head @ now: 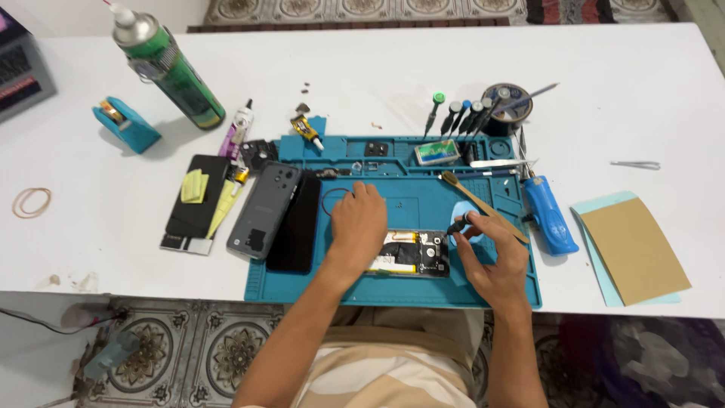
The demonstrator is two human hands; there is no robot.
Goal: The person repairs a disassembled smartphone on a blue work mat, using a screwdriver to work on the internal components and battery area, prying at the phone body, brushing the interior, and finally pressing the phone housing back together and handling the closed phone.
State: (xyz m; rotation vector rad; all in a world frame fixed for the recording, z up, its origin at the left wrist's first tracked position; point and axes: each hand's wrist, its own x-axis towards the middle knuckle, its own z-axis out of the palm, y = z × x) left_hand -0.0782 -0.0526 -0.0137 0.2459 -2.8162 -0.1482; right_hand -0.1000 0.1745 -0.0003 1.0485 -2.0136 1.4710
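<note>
Two bare forearms reach over a white counter point(642, 83) onto a blue mat point(415, 204). Left hand point(357, 227) lies flat, fingers together, pressing the left end of an opened phone point(411, 253) at the mat's near edge. Right hand point(491, 261) pinches a small black tool point(458, 224) between thumb and forefinger, its tip just above the phone's right end. Screwdrivers point(462, 115) stand behind; a green spray can point(170, 68) stands far left.
</note>
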